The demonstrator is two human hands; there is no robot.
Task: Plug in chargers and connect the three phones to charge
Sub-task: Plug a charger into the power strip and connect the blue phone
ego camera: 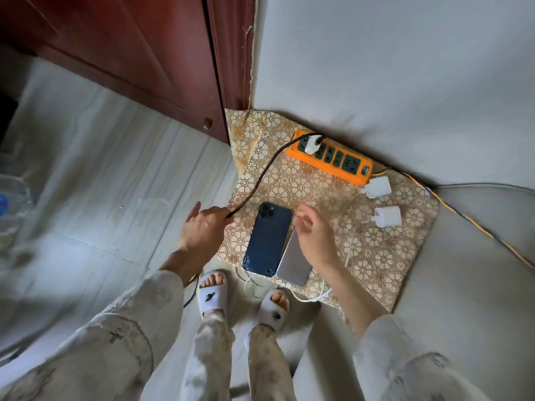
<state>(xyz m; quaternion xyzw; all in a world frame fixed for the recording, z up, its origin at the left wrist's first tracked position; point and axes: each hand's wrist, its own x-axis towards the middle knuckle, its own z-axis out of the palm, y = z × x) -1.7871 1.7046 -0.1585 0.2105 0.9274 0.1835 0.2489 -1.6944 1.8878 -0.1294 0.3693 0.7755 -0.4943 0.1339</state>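
Head view, step in hand: one charger is already seated in the end socket of the orange power strip; its black braided cable is being brought toward the phones, so the connecting of a first phone is judged to be under way.
Left hand: the braided cable is pinched at the fingertips, the other fingers spread; the cable's free end cannot be made out.
Right hand: nothing is held; the fingers are loosely curled above the silver phone, contact not certain.
Blue phone: it lies back-up on the patterned mat, between the two hands and just beside the left fingertips.
Blue phone, axis: the long axis runs from the feet toward the power strip, tilted slightly; the camera end points away from the person, so the charging port is judged to sit at the cracked near edge.
Silver phone: it lies under the right hand, touching the blue phone's side, roughly parallel to it.
Third phone: none is seen.
Spare chargers: two white adapters lie unplugged, beyond the right hand, near the strip's far end, with white cables trailing.
How to do it well: the plug should be carried to the near edge, not the camera end; the phone is best steadied by the right hand, and the plug aligned with the port before being pushed straight in.
Risk: slack should be kept so the seated charger is not tugged out.
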